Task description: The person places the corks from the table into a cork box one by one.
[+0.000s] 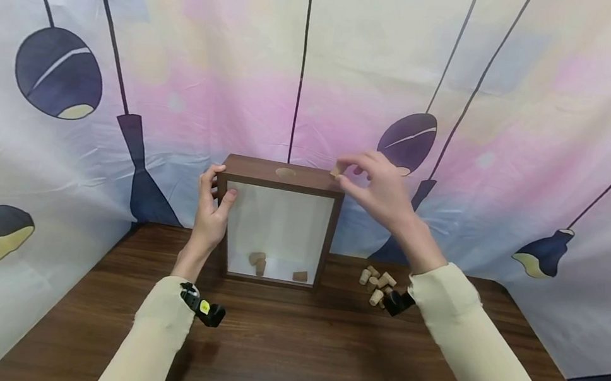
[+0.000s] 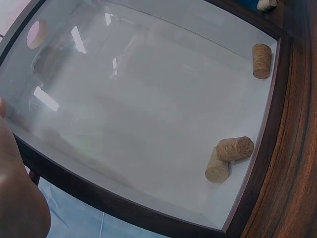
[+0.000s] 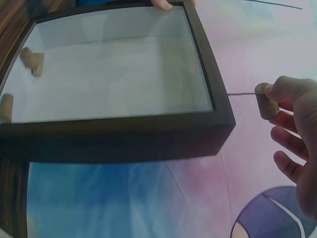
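Observation:
A dark wooden shadow box point(image 1: 283, 183) with a clear front stands upright on the table, a round hole point(image 1: 286, 173) in its top. My left hand point(image 1: 211, 214) grips the box's left side near the upper corner, thumb on the front. Between thumb and fingertips my right hand point(image 1: 377, 186) pinches a wine cork point(image 3: 266, 101), held just above the box's top right corner and apart from it. Inside, at the bottom, two corks point(image 2: 235, 148) lie against each other on the left, and a single cork point(image 2: 261, 61) lies at the right.
A loose pile of several corks point(image 1: 378, 283) lies on the brown wooden table point(image 1: 275, 345), right of the box and below my right forearm. Behind the box hangs a pastel curtain point(image 1: 242, 49) printed with dark lamps.

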{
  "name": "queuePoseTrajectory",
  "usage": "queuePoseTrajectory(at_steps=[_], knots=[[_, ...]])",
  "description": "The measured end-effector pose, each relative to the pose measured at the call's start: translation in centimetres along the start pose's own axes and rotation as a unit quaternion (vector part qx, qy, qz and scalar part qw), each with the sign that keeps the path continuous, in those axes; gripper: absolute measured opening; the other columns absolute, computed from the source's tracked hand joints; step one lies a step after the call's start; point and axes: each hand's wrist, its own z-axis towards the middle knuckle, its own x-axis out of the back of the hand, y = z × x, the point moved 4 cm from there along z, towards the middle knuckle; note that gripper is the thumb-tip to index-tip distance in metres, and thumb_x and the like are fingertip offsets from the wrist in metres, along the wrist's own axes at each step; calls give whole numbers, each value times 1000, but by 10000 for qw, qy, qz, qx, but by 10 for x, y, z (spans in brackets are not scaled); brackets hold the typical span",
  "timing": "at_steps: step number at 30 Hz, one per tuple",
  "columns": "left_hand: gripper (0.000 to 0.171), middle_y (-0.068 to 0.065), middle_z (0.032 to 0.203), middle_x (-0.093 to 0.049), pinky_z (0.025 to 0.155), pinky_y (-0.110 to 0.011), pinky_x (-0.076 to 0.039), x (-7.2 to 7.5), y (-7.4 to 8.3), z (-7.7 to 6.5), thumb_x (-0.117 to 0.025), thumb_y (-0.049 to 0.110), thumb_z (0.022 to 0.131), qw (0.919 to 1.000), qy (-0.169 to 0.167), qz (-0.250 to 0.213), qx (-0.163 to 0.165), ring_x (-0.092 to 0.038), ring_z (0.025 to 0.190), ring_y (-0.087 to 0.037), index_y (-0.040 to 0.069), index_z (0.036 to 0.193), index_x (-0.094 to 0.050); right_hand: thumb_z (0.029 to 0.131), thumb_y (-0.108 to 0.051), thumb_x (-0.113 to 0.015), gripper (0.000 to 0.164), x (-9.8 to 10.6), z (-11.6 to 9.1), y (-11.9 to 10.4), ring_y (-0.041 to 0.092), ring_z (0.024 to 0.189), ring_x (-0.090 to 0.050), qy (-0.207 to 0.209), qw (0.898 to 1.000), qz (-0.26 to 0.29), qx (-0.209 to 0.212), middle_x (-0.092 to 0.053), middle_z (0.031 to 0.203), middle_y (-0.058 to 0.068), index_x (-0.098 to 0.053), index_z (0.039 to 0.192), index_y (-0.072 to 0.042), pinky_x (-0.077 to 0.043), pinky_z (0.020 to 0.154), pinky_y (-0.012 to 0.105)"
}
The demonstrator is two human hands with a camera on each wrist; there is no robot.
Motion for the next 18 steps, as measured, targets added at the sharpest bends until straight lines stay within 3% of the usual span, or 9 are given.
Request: queuePoseTrajectory(at_steps=[7, 13, 18], knots=[[42, 6, 122, -32, 85, -28, -28, 1, 1, 0, -48, -8, 99, 10000, -25, 7, -7, -34, 95, -13, -8, 138, -33, 90, -15, -71, 26, -16, 18, -9, 23, 96, -62, -350, 9993, 144, -70, -70, 108, 6, -72, 114, -8, -50, 88, 41], [42, 6, 121, -32, 83, -28, -28, 3, 2, 1, -48, -8, 99, 10000, -11, -41, 34, -33, 95, -13, -7, 138, -33, 90, -14, -71, 26, -34, 32, -18, 25, 97, -63, -614, 9981, 43, 41, -69, 104, 7, -72, 114, -5, -52, 89, 35], [42, 6, 118, -32, 79, -28, -28, 4, 2, 0, -47, -8, 99, 10000, -7, -1, 20, -33, 94, -14, -6, 138, -33, 91, -18, -71, 24, -50, 38, -21, 22, 98, -62, -957, 9953, -27, -160, -67, 104, 5, -72, 112, -7, -54, 88, 31]])
